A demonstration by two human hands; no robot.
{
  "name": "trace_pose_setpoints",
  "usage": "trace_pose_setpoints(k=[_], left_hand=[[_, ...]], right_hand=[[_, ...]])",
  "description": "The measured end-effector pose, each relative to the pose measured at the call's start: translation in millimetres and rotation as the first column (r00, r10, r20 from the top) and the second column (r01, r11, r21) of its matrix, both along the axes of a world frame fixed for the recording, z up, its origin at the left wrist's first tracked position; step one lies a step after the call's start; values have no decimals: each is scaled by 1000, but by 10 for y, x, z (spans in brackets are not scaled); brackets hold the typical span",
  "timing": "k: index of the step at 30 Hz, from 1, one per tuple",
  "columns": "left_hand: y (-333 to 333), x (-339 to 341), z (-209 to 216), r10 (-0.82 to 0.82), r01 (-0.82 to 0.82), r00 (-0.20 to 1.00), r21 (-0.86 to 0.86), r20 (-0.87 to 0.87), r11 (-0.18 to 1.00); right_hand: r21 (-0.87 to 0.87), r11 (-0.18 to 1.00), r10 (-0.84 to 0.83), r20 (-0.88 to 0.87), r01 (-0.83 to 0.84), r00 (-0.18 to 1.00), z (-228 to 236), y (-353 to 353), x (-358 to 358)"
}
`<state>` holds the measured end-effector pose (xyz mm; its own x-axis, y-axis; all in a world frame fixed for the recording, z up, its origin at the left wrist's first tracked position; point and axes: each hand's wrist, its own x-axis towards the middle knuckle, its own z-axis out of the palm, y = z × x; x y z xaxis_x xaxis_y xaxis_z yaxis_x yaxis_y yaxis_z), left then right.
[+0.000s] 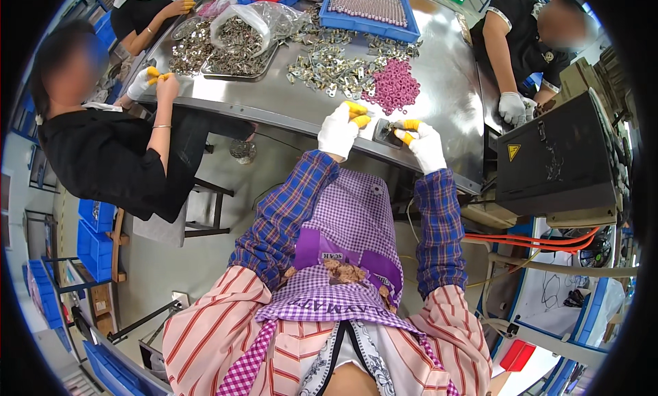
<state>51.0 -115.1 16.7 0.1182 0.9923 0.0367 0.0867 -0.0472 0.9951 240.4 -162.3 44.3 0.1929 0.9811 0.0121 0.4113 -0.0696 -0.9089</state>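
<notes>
Both my hands wear white gloves with yellow fingertips and are over the near edge of the metal table [445, 74]. My left hand [343, 130] has its fingers pinched together; what they hold, if anything, is too small to name. Just right of it, a small dark metal block [388, 133] rests at the table edge. My right hand [423, 144] is at this block, thumb and forefinger closed at its right side on something I cannot make out. Beyond my hands are a heap of pink rings [394, 88] and a spread of small metal tabs [329, 68].
A blue tray [371, 12] of rod-shaped parts is at the back. Further left, a metal tray [241, 68] holds small metal parts and a plastic bag [257, 26]. Co-workers are at the left and right. A dark metal box [548, 159] stands close on my right.
</notes>
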Motion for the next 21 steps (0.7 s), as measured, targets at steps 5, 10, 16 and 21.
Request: trace_pose_setpoints(k=[5, 10, 16, 21], left_hand=[[3, 167, 50, -41, 38, 998, 80, 37, 996], [-44, 263, 400, -128, 143, 968, 54, -218, 988], [86, 379, 233, 7, 341, 667, 313, -745, 886], [36, 387, 212, 285, 396, 591, 580, -754, 712]], right_hand=[[-11, 996, 87, 42, -86, 995, -30, 69, 117], [-17, 999, 33, 91, -32, 995, 147, 32, -40], [198, 979, 1, 211, -44, 978, -56, -43, -24], [453, 884, -49, 333, -114, 942, -291, -104, 13]])
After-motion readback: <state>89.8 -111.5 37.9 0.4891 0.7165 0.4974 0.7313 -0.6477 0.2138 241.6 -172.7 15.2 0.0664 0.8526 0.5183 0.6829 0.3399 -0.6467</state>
